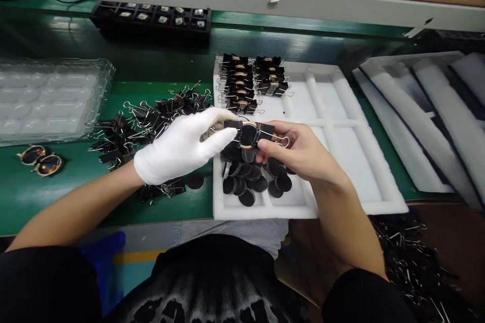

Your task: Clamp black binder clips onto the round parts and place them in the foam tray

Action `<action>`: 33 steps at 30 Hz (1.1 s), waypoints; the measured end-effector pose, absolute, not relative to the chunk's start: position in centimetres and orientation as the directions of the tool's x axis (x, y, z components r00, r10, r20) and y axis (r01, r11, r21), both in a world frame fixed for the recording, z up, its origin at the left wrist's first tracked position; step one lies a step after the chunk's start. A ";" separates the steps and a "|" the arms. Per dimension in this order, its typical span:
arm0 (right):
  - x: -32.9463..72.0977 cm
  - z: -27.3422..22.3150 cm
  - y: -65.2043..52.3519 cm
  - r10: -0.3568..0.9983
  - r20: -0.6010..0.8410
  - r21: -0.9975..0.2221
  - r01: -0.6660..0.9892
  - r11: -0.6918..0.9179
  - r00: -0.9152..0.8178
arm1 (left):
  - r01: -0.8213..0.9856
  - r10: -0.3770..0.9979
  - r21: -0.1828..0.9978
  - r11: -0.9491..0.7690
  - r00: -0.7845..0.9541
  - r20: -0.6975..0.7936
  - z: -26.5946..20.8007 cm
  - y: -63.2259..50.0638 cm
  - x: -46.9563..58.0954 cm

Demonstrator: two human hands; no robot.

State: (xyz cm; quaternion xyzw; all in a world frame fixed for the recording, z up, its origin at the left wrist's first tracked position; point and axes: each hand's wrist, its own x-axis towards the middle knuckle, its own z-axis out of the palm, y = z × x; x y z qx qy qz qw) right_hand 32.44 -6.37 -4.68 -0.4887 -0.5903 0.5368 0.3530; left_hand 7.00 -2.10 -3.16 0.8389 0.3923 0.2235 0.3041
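Note:
My left hand [185, 141], in a white glove, pinches a black binder clip [233, 125] on the left side of a small round black piece with a copper-coloured rim [248, 135]. Bare, my right hand [293, 149] grips a second black binder clip [265, 131] on that piece's right side. Both are held above a white foam tray [350, 161]. Below them, loose black discs [248, 197] lie in the tray's near compartments. Two columns of clipped round pieces [238, 83] fill the tray's far left. Beside my left hand is a heap of binder clips [151, 116].
Clear plastic trays [49, 101] and two round brown-lensed pieces [47, 164] lie at left on the green table [170, 214]. A black compartment box [155, 22] stands behind. White foam trays [409, 121] lean at right, and more binder clips [417, 262] sit below the table edge.

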 end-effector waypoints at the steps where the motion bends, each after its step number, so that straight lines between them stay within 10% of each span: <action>1: 32.3 -4.7 -6.3 0.954 -0.111 -0.979 0.195 -0.058 -0.277 | 0.514 0.783 0.676 -0.528 0.603 0.152 -3.3 -2.1 6.9; 17: 32.8 -5.1 -6.0 0.943 0.016 -0.941 0.314 0.126 -0.331 | 0.478 0.726 0.639 -0.602 0.661 0.191 -4.0 -2.2 7.1; 33: 43.8 -10.5 6.4 0.962 0.262 -0.538 0.839 0.083 0.073 | 0.589 0.675 0.449 -0.672 0.737 0.044 -2.4 -1.9 5.7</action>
